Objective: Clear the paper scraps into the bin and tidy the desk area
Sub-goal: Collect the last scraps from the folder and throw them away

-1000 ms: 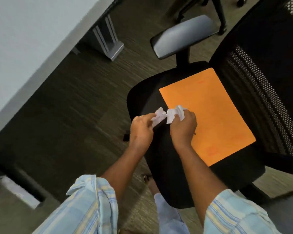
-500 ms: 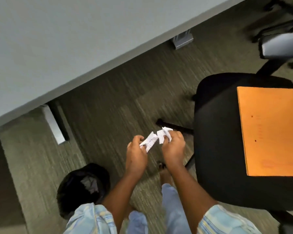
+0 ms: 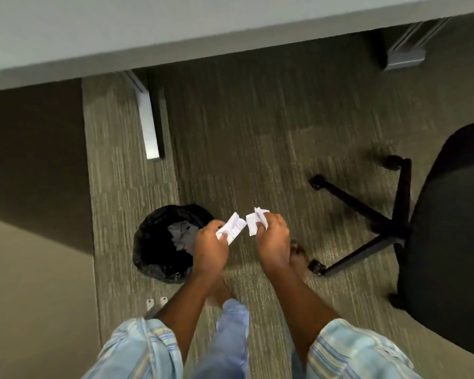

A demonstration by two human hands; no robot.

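The left hand (image 3: 211, 248) is pinching one white scrap (image 3: 231, 231) in closed fingers, just right of the bin (image 3: 159, 258). The right hand (image 3: 271, 239) is gripping a second scrap (image 3: 255, 221), farther right of the bin. The bin, black-lined and holding paper, is sitting on carpet (image 3: 257, 132) below the desk (image 3: 175, 26); a chair (image 3: 449, 228) is standing well right of it.
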